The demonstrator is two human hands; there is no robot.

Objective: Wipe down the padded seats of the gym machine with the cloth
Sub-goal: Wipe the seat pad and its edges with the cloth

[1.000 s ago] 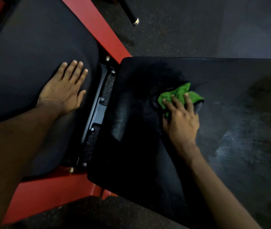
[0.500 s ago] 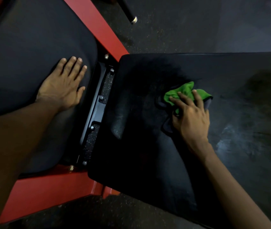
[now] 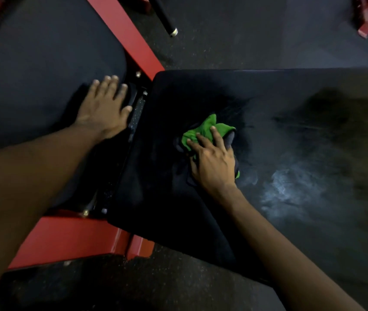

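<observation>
A green and grey cloth [image 3: 207, 131] lies bunched on the big black padded seat [image 3: 290, 135] at the right. My right hand [image 3: 212, 160] presses flat on the cloth, fingers spread over it, near the pad's left part. A pale wet smear [image 3: 286, 187] shows on the pad to the right of that hand. My left hand [image 3: 104, 108] rests flat, fingers apart, on the right edge of the second black pad [image 3: 43, 75] at the left, holding nothing.
A red steel frame [image 3: 70, 234] runs under and between the two pads, with bolts in the gap [image 3: 133, 122]. A black bar with a metal tip [image 3: 167, 23] hangs at the top. Another red piece of equipment [image 3: 364, 23] stands top right. Dark rubber floor lies around.
My right hand has slid the cloth back to the left on the pad after a short move right. My left hand has shifted right toward the edge of the left pad.
</observation>
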